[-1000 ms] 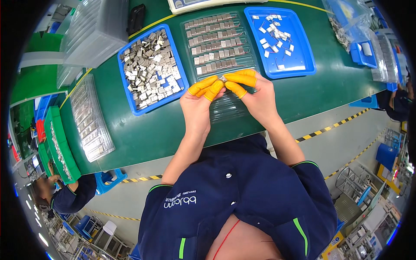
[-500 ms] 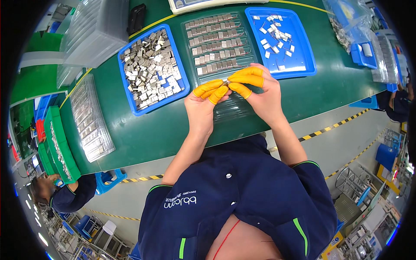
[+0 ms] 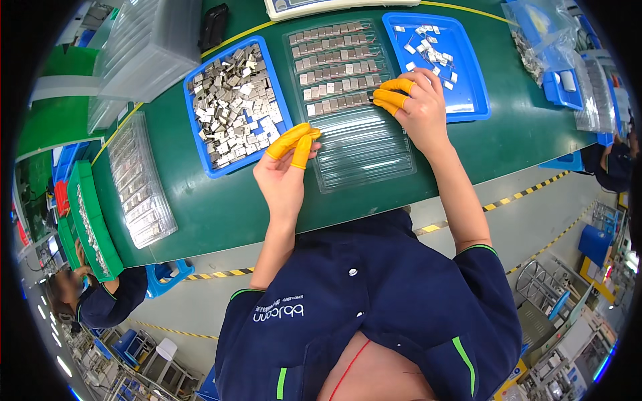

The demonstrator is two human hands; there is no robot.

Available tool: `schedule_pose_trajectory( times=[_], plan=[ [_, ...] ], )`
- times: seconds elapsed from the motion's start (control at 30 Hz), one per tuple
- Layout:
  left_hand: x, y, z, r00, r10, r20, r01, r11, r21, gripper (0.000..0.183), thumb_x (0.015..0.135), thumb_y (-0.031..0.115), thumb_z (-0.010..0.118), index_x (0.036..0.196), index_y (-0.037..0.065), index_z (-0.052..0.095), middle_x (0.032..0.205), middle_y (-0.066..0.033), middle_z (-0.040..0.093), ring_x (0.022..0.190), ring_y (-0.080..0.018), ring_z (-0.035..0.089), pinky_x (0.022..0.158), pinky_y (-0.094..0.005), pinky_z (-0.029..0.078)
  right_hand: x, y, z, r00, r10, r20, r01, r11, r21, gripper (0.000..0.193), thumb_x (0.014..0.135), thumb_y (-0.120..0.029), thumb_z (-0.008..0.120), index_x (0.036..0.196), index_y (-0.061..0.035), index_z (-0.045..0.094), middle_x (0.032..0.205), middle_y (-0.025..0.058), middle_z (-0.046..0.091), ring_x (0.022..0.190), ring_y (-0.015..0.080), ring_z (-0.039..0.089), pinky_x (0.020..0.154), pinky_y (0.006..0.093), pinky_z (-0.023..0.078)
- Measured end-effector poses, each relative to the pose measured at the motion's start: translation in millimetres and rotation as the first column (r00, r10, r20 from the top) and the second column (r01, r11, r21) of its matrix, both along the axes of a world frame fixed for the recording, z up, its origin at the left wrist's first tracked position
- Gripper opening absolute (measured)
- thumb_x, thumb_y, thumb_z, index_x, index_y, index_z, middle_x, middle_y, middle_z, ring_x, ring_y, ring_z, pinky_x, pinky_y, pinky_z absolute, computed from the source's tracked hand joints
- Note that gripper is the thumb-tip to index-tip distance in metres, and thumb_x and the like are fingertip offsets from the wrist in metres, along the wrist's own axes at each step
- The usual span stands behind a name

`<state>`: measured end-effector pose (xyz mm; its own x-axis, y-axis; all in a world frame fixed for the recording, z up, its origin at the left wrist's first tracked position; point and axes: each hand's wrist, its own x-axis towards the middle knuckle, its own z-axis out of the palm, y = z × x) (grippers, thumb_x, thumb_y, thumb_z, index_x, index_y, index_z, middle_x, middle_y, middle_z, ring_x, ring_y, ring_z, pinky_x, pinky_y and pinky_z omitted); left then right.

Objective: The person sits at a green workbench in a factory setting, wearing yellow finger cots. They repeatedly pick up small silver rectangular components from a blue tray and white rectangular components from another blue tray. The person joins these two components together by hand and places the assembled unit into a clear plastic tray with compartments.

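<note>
A clear ribbed plastic tray (image 3: 364, 157) lies in front of me on the green table. Its far rows hold small silver metal blocks (image 3: 334, 69) with thin wires at the right ends. My right hand (image 3: 421, 110), in yellow finger cots, pinches at the right end of the nearest filled row; its fingertips hide whatever is between them. By the tray's left edge, my left hand (image 3: 284, 174) hovers with its yellow-covered fingertips pressed together, and I cannot make out anything in them. Nearer me, the tray's grooves hold no blocks.
On the left, a blue tray (image 3: 289, 130) is heaped with silver blocks. A second blue tray (image 3: 483, 100) at right holds loose wired white pieces. Stacked clear trays (image 3: 144, 57), another filled clear tray (image 3: 142, 184) and a green bin (image 3: 90, 220) are farther left, near a co-worker.
My hands were together over the tray around a small piece. They have parted: the right moved up and right to the row's end, the left down and left.
</note>
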<state>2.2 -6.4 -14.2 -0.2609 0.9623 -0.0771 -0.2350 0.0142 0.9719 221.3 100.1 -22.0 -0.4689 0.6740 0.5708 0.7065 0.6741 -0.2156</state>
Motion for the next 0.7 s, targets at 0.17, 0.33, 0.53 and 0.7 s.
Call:
schedule_pose_trajectory(
  times=[0.17,0.33,0.53,0.7],
  plan=[
    [-15,-5,-5,0.986,0.127,-0.11,-0.128,0.992,-0.002,0.024,0.085,-0.003,0.056,0.109,-0.006,0.058,0.098,-0.0145,0.065,0.082,-0.017,0.063,0.077,-0.0261,0.051,0,-3,2,0.998,0.016,0.053,-0.014,1.0,-0.024,0.017,0.065,-0.012,0.067,0.081,-0.0172,0.072,0.088,-0.0029,0.065,0.09,0.0143,0.056,0.096,0.038,0.037],
    [-39,-1,-7,0.889,0.289,-0.356,-0.287,0.956,0.059,0.022,0.083,-0.002,0.061,0.105,-0.005,0.062,0.101,-0.0119,0.065,0.091,-0.015,0.062,0.078,-0.0247,0.049,17,0,14,0.987,-0.139,-0.079,0.136,0.99,-0.042,0.015,0.07,-0.016,0.068,0.085,-0.0154,0.071,0.09,-0.0004,0.065,0.089,0.0173,0.056,0.091,0.0396,0.037],
    [-59,6,1,0.498,0.309,-0.81,-0.191,0.95,0.245,0.022,0.076,0.0,0.066,0.098,0.004,0.066,0.099,-0.0081,0.066,0.092,-0.0194,0.06,0.083,-0.0305,0.046,26,-10,31,0.947,-0.228,-0.224,0.161,0.946,-0.283,0.016,0.07,-0.013,0.071,0.085,-0.0062,0.069,0.084,0.0054,0.065,0.083,0.0241,0.057,0.079,0.0348,0.043],
    [0,20,23,0.295,0.037,-0.955,0.384,0.91,0.154,0.034,0.077,0.009,0.064,0.111,0.008,0.06,0.121,-0.0087,0.056,0.117,-0.0276,0.049,0.097,-0.0384,0.04,7,-11,23,0.998,-0.053,0.029,0.059,0.961,-0.269,0.02,0.066,-0.014,0.071,0.085,-0.0071,0.069,0.094,0.0045,0.062,0.095,0.0225,0.053,0.084,0.0362,0.041]
  ],
)
